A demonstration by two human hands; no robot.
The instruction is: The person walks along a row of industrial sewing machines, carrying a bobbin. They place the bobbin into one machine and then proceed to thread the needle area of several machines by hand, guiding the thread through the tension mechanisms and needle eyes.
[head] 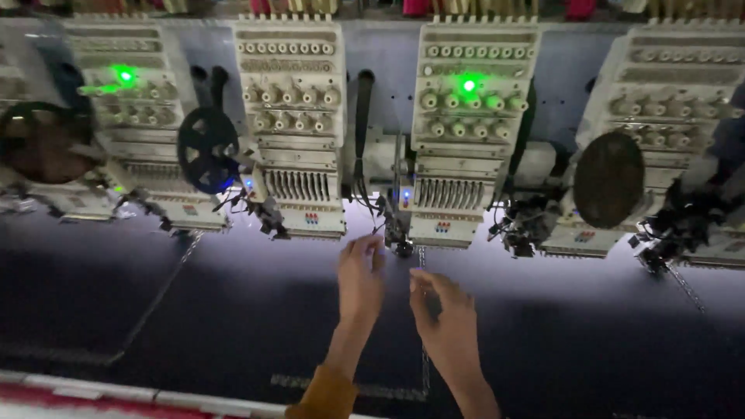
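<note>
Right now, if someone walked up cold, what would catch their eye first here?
Probably the row of cream machine heads along the top, two with bright green lights. Next, the two bare hands in the lower middle, left hand and right hand, raised over the dark cloth just under the needle.

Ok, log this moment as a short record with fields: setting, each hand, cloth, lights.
setting: row of multi-head embroidery machines above dark fabric
left hand: left hand raised, fingers up near the needle area
right hand: right hand over the fabric, fingers curled, nothing clearly held
cloth: stitched line runs below the head
lights: green lamps lit on two heads
</note>
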